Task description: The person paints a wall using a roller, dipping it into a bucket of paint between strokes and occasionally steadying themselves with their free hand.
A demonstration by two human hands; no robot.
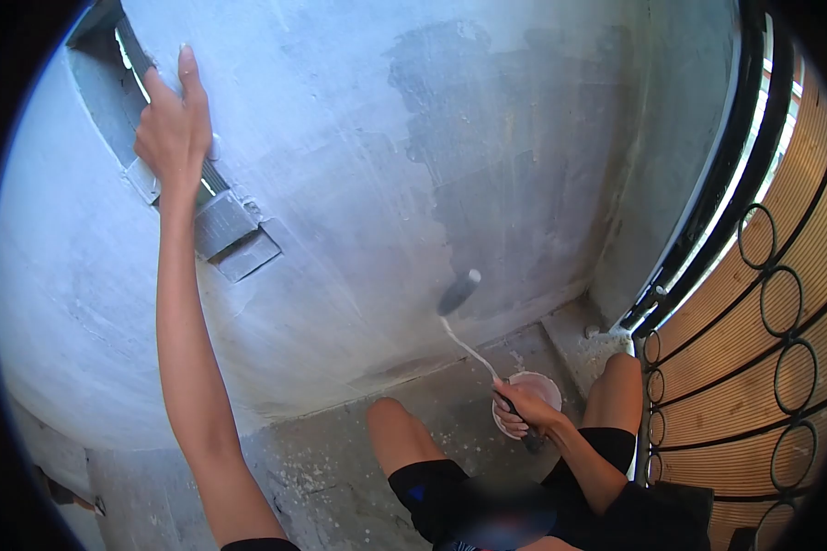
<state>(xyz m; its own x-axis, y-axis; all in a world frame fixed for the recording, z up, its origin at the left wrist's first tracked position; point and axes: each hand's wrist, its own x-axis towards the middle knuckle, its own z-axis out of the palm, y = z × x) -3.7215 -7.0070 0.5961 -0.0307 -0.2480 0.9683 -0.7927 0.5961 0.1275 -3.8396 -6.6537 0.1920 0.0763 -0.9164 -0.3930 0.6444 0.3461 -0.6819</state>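
Observation:
My left hand (175, 129) reaches far up the wall, its fingers hooked into a narrow recessed opening (106, 78) and closed over its edge. The thumb points up along the wall beside it. A small paint roller (459, 292) is in my right hand (524, 409), which is wrapped round its dark handle. The thin white rod of the roller slants up and left, and its grey sleeve with a pale end overlaps the lower wall. Behind my right hand, a pale round bucket (544, 386) stands on the floor, partly covered by the hand and handle.
The wall (340, 202) is whitish, with a darker damp-looking patch (533, 129) on the right. A black metal gate (781, 303) with rings and ribbed tan panels closes in the right side. Pale splatters dot the concrete floor (340, 487) around my bare knees.

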